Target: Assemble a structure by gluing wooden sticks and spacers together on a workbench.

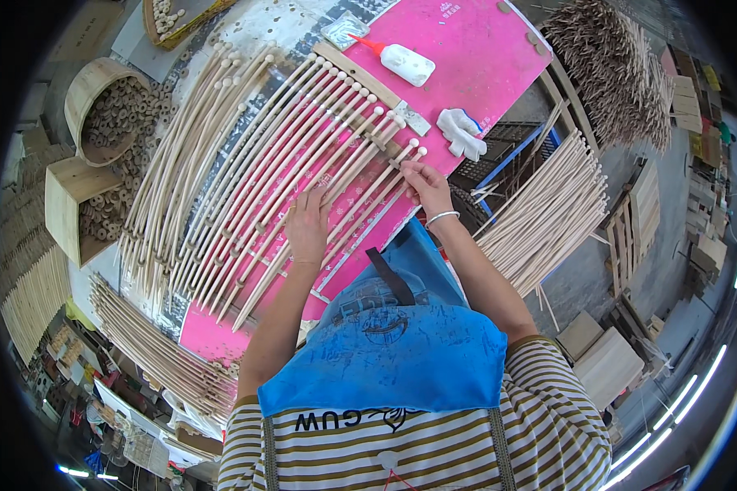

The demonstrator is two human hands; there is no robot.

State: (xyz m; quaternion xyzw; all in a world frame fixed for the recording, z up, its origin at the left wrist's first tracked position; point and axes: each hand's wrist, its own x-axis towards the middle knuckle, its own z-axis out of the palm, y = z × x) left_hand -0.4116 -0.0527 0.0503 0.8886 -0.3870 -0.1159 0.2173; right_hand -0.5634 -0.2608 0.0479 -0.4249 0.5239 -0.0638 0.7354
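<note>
On the pink table lies a row of long, thin wooden sticks [258, 176] with round ball ends, set side by side and slanting down to the left. My left hand [307, 225] bends its fingers over a stick at mid-length, with other sticks close by. Near the ball ends, my right hand [426, 186] is closed, thumb and fingers pinching a stick just below its ball [422, 151]. A wooden bar [356, 75] runs along the ball ends of the row. My fingers partly hide what they grip.
Beyond the bar are a white glue bottle [408, 65] with a red nozzle and a white glove [462, 134]. More sticks [188, 155] lie left, beside wooden tubs [78, 106] of small rings. Stick bundles [549, 213] rest at right, near a blue-edged crate [516, 164].
</note>
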